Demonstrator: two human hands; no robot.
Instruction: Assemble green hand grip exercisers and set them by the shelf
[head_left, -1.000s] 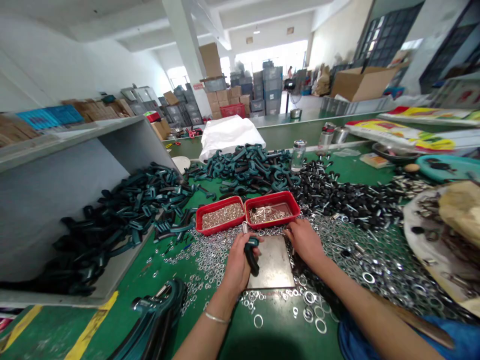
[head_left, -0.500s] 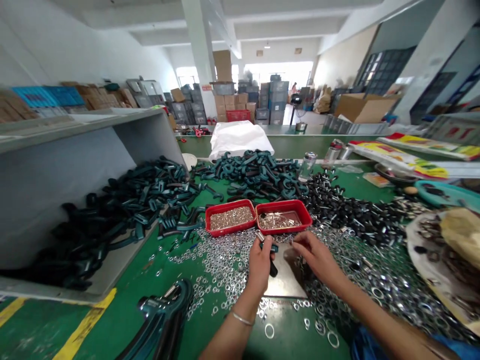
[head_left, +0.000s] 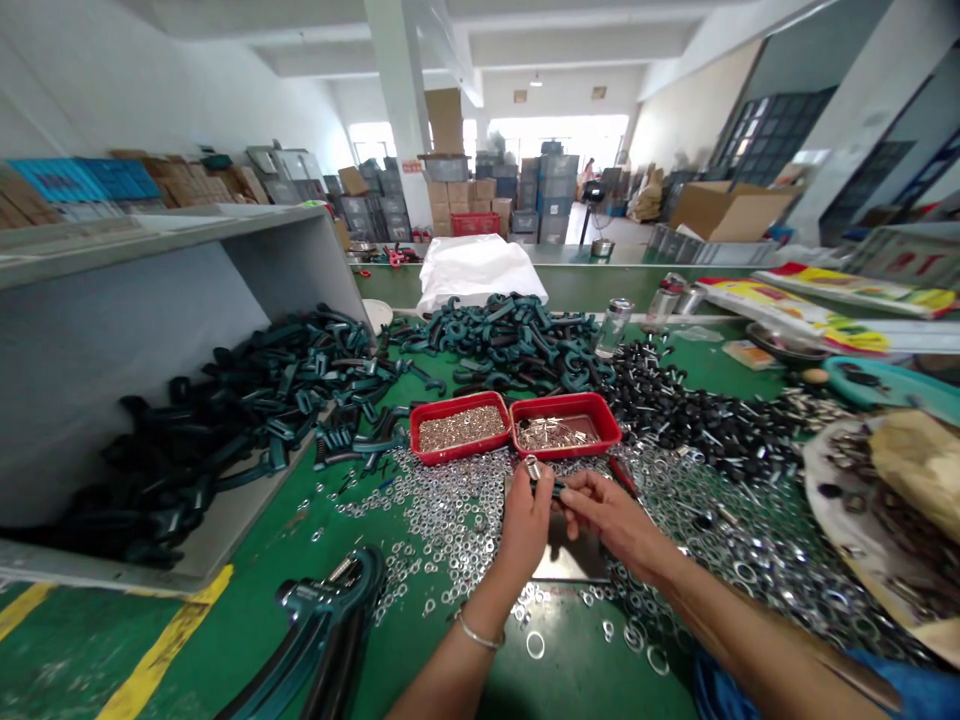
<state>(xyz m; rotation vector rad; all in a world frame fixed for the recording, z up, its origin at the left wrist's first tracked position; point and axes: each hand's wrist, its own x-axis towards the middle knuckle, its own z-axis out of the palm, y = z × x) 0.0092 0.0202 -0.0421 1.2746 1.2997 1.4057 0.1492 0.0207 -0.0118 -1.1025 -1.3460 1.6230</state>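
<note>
In my left hand (head_left: 526, 520) is a small teal-and-black handle (head_left: 556, 488), mostly covered by the fingers. A silver cylinder (head_left: 533, 466) sticks up past the thumb. My right hand (head_left: 609, 515) has its thumb and fingers pinched together at the handle's right end; whatever lies between them is hidden. Beneath both hands is a flat metal plate (head_left: 570, 560) on the green table. Just beyond stand two red trays: the left tray (head_left: 459, 460) holds tiny metal pieces, the right tray (head_left: 616, 432) small pins. A red-handled tool (head_left: 622, 476) lies beside my right hand.
Loose washers (head_left: 450, 520) surround the plate. Teal handles fill a grey bin (head_left: 300, 240) at left and form a heap (head_left: 517, 340) behind the trays. Black-headed bolts (head_left: 690, 410) are piled at right. A larger teal-and-black tool (head_left: 330, 620) lies front left; a glass jar (head_left: 615, 328) stands behind.
My right hand has moved left from the plate's right side to the handle in my left hand. The handle has turned, and the red-handled tool has come into view.
</note>
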